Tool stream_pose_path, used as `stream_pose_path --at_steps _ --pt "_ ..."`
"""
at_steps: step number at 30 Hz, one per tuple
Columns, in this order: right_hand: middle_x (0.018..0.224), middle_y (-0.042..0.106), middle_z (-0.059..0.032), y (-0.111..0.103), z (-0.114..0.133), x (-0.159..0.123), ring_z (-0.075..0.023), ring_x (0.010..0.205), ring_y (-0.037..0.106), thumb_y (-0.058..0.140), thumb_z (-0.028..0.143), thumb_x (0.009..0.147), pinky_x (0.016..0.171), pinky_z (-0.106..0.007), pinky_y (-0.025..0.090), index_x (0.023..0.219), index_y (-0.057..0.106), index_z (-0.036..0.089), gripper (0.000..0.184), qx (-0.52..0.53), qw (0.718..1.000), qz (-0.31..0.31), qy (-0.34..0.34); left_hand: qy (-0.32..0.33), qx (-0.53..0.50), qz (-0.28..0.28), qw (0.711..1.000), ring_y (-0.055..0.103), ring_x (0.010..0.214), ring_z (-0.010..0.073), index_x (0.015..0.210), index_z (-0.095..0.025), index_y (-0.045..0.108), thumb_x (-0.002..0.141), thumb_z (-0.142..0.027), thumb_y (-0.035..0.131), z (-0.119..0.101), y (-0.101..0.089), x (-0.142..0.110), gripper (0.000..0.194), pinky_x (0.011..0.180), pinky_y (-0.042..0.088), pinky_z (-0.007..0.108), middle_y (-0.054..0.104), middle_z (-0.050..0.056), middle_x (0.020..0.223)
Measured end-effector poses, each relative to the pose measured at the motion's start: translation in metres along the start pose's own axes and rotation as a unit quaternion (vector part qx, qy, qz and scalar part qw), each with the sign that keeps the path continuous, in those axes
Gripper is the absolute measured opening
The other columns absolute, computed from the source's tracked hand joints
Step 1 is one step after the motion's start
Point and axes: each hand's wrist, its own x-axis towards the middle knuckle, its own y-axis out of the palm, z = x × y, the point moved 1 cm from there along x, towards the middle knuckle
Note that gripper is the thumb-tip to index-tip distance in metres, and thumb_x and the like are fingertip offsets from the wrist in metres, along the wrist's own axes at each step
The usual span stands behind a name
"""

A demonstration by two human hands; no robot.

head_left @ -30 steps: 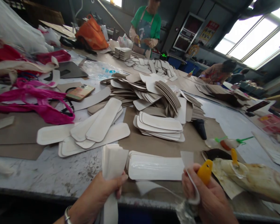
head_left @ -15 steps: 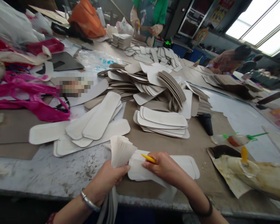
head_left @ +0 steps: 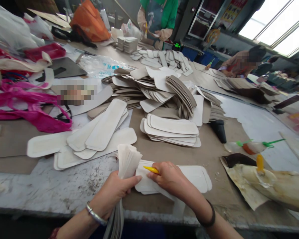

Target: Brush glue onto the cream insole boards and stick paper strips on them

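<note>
My left hand (head_left: 117, 184) is closed around a bundle of thin white strips (head_left: 127, 161); they fan out above the fist and hang over the table edge below it. My right hand (head_left: 168, 176) grips a yellow pointed tool (head_left: 151, 169), its tip directed left towards the bundle. A pale strip (head_left: 179, 207) hangs from beneath the right hand; whether the fingers also pinch it is hidden. Under that hand lies a short stack of white rounded panels (head_left: 194, 176). Just behind sits a neater stack of similar panels (head_left: 173, 124).
Loose white panels (head_left: 107, 124) overlap on the left, and a big heap of grey-backed pieces (head_left: 159, 86) rises behind. To the right are a black nozzle-shaped piece (head_left: 218, 131), bottles with green tips (head_left: 251, 147) and a stained container (head_left: 276, 186). A co-worker (head_left: 159, 20) stands across the table.
My right hand and the yellow tool have shifted slightly left, closer to the strip bundle. The whole view has moved a little. Both hands keep their hold.
</note>
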Motion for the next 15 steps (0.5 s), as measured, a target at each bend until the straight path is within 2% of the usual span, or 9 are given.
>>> stream_pose_path --at_steps 4,6,10,13,15 --pt "0.074 0.069 -0.005 -0.003 0.006 -0.004 -0.0196 0.069 0.062 0.055 0.036 0.084 0.054 -0.026 0.028 0.081 0.067 0.021 0.019 -0.021 1.0 -0.007 0.0 0.022 0.028 -0.035 0.999 0.035 0.043 0.0115 0.056 -0.019 0.051 0.048 -0.045 0.064 -0.002 0.005 0.0 0.03 0.046 0.023 0.026 0.042 -0.006 0.039" --pt "0.076 0.069 -0.0048 -0.006 0.001 -0.014 -0.0202 0.071 0.062 0.056 0.037 0.083 0.055 -0.027 0.028 0.08 0.067 0.021 0.019 -0.027 1.0 -0.005 0.008 0.04 0.037 -0.045 0.998 0.033 0.043 0.0112 0.054 -0.019 0.05 0.052 -0.044 0.063 0.0 0.005 0.0 0.028 0.046 0.023 0.026 0.041 -0.007 0.039" --pt "0.08 0.068 -0.0039 -0.01 -0.041 -0.05 -0.02 0.076 0.061 0.054 0.03 0.085 0.061 -0.026 0.033 0.08 0.063 0.02 0.015 -0.013 0.997 -0.012 0.078 0.037 0.031 -0.031 0.998 0.037 0.045 0.0119 0.053 -0.018 0.049 0.055 -0.049 0.066 0.007 0.001 0.001 0.035 0.048 0.026 0.026 0.045 -0.004 0.042" --pt "0.086 0.066 -0.0051 -0.006 -0.082 -0.077 -0.0191 0.081 0.06 0.046 0.025 0.089 0.067 -0.026 0.036 0.083 0.059 0.018 0.016 -0.006 0.985 -0.065 0.16 0.022 0.014 -0.034 0.999 0.039 0.045 0.0124 0.054 -0.016 0.053 0.054 -0.049 0.068 0.009 -0.001 -0.001 0.036 0.047 0.027 0.025 0.049 -0.002 0.044" --pt "0.087 0.065 -0.0062 0.0 -0.098 -0.087 -0.0194 0.082 0.059 0.043 0.025 0.091 0.068 -0.026 0.036 0.084 0.057 0.018 0.018 -0.035 0.973 -0.092 0.208 0.022 0.012 -0.046 0.999 0.039 0.044 0.0121 0.053 -0.016 0.054 0.053 -0.049 0.068 0.008 0.0 -0.003 0.036 0.047 0.027 0.024 0.05 -0.001 0.043"
